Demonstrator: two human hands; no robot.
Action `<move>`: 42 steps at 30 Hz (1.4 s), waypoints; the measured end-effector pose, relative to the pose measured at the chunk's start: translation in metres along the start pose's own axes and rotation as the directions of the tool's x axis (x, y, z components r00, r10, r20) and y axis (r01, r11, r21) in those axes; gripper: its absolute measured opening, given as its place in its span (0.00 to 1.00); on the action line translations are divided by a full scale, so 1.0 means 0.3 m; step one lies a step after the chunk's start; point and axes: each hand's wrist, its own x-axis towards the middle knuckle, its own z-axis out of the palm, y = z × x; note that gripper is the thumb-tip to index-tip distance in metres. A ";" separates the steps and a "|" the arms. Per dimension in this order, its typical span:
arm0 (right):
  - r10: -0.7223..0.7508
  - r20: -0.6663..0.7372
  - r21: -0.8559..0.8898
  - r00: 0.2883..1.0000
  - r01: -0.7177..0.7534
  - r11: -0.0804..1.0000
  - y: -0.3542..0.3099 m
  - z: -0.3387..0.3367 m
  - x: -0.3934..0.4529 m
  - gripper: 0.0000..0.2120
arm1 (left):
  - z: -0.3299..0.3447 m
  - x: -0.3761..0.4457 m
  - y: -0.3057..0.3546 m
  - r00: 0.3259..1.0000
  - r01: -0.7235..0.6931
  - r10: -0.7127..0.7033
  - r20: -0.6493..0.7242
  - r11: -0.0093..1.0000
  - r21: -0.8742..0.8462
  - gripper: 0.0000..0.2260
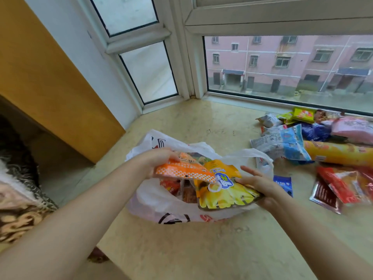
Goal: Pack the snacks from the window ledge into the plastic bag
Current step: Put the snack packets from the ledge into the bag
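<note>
- Snacks on a pale marbled stone window ledge [201, 122], beside a white thin plastic carrier bag with red and black print [161, 201] lying open-mouthed near the middle of the ledge.
- Left hand [159, 160] over the far left rim of the bag, fingers curled round the end of an orange flat foil packet with a white patterned band [181, 171], held just above the bag mouth.
- Right hand [260, 188] at the right rim of the bag, thumb and lower fingers gripping the edge of a yellow glossy crisp pouch with blue lettering [224, 190]; upper fingers stretched out straight above it.
- Yellow pouch partly under the orange packet, both over the bag opening.
- Red and brown wrappers [177, 190] already inside the bag, below the two held packets.
- Small blue flat sachet [283, 183] on the ledge, just right of the right hand.
- Loose pile further right: yellow-orange long tube [339, 153], light blue and white printed packet [282, 142], dark blue packet [314, 131], pink soft pouch [355, 128], green and yellow packet [303, 115], red foil packets [343, 184] nearest.
- White-framed window [193, 63] along the far edge, pink building outside.
</note>
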 end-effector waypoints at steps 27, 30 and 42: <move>-0.485 0.186 -0.650 0.855 0.477 0.592 0.176 0.315 0.137 0.28 | -0.058 0.154 -0.216 0.837 0.036 0.539 -0.099 0.125 0.992 0.38; -0.581 0.270 -0.724 0.768 0.560 0.403 0.156 0.247 0.105 0.28 | -0.005 0.113 -0.199 0.677 -0.029 0.733 -0.066 0.117 0.993 0.33; -0.758 0.502 -0.864 0.416 0.269 -0.425 0.119 -0.258 -0.064 0.25 | 0.495 0.099 -0.239 0.358 -0.365 0.911 0.204 -0.064 0.929 0.33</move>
